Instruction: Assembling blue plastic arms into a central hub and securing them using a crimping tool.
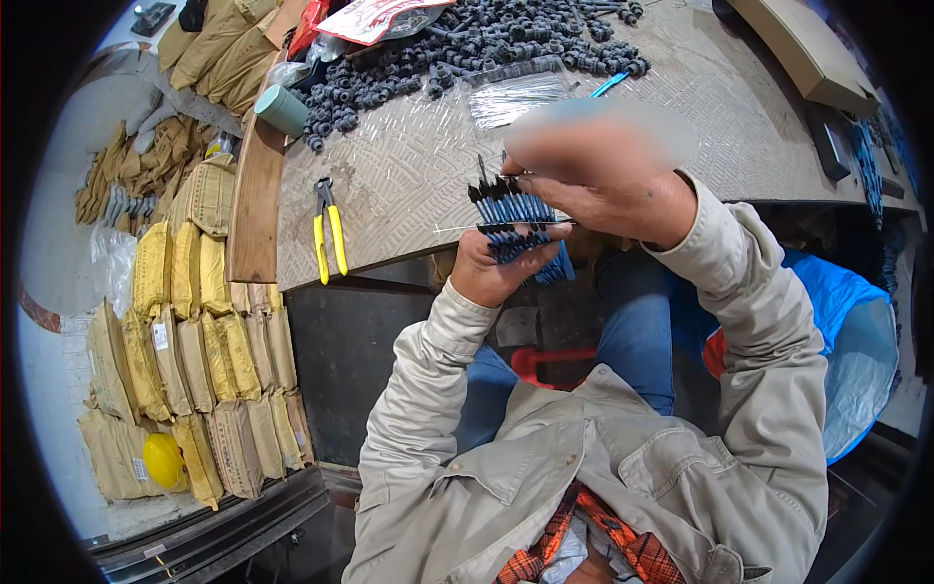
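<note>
Grey textured bench (409,185), yellow-handled pliers (329,229) near its edge. Left hand (496,268) grips a bundle of blue-and-black screws (520,229); right hand (608,200) pinches the bundle's top.

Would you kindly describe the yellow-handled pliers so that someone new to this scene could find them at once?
Start at the grey patterned workbench and follow its near edge toward the wooden plank along its left side. The pliers lie flat there, well to the left of the left hand with its bundle of blue-and-black pieces. Their two bright yellow handles set them apart from the dark fittings piled at the far end.
</note>
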`<state>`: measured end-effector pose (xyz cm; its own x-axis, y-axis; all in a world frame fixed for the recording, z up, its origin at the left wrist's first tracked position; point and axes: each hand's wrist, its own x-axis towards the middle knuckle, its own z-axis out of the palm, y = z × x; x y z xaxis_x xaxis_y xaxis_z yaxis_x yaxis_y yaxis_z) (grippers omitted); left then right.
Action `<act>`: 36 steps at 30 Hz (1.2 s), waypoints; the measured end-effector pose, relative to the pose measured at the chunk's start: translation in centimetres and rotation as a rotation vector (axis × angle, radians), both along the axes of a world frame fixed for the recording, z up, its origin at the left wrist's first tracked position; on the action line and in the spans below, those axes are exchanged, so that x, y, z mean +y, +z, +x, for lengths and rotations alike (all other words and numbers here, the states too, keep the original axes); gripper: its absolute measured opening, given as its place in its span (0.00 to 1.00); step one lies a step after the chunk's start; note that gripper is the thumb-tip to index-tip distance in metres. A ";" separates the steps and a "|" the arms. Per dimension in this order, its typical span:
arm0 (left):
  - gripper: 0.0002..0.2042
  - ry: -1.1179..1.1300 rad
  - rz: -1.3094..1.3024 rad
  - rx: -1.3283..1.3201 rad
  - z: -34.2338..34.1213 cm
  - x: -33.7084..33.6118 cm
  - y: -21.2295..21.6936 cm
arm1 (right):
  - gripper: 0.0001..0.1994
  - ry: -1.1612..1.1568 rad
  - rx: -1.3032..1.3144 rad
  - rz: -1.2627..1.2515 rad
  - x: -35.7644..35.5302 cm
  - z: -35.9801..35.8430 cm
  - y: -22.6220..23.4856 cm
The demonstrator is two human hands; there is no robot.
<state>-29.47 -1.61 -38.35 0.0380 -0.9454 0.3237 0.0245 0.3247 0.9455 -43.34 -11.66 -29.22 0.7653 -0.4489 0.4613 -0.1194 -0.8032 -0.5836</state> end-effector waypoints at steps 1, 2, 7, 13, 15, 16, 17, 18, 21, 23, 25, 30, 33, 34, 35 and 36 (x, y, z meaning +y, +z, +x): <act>0.10 0.009 -0.006 -0.024 0.0 0.0 0.0 | 0.06 -0.003 -0.026 -0.010 0.0 0.1 -0.2; 0.10 0.008 -0.006 -0.024 0.0 0.1 0.1 | 0.06 -0.004 -0.025 -0.009 0.1 0.1 -0.3; 0.11 0.005 -0.039 -0.046 0.1 0.6 0.8 | 0.05 0.055 -0.079 0.042 0.3 0.1 -0.6; 0.11 -0.003 0.038 -0.005 0.1 0.5 0.4 | 0.04 0.080 -0.086 0.182 0.0 0.1 -1.0; 0.10 0.016 0.087 -0.043 0.3 0.9 1.2 | 0.05 0.078 -0.113 0.150 -0.1 0.4 -1.1; 0.10 0.026 0.110 -0.063 0.3 0.9 1.4 | 0.06 0.078 -0.126 0.132 -0.1 0.3 -1.1; 0.10 0.023 0.107 -0.063 0.4 0.7 1.3 | 0.06 0.075 -0.127 0.130 -0.3 0.3 -1.3; 0.10 -0.011 0.118 -0.017 0.5 0.6 1.2 | 0.06 0.114 -0.112 0.211 -0.5 0.3 -1.4; 0.09 -0.107 0.148 0.120 0.8 0.2 0.7 | 0.08 0.235 -0.065 0.454 -0.9 0.4 -1.6; 0.09 -0.122 0.142 0.119 1.2 0.2 0.5 | 0.08 0.259 -0.076 0.456 -1.0 0.7 -1.5; 0.10 -0.163 0.132 0.122 1.5 0.1 0.3 | 0.08 0.298 -0.093 0.461 -1.1 0.8 -1.6; 0.10 -0.262 0.154 0.144 2.3 0.1 0.6 | 0.09 0.378 -0.130 0.472 -1.3 0.6 -1.6; 0.10 -0.291 0.159 0.131 2.4 0.0 0.6 | 0.08 0.386 -0.168 0.421 -1.4 0.8 -1.8; 0.10 -0.298 0.155 0.111 2.4 -0.1 0.6 | 0.08 0.375 -0.201 0.369 -1.4 0.9 -2.0; 0.10 -0.303 0.151 0.092 2.5 -0.1 0.5 | 0.07 0.365 -0.234 0.316 -1.4 1.0 -2.2; 0.10 -0.309 0.147 0.072 2.5 -0.2 0.5 | 0.06 0.355 -0.266 0.263 -1.4 1.0 -2.2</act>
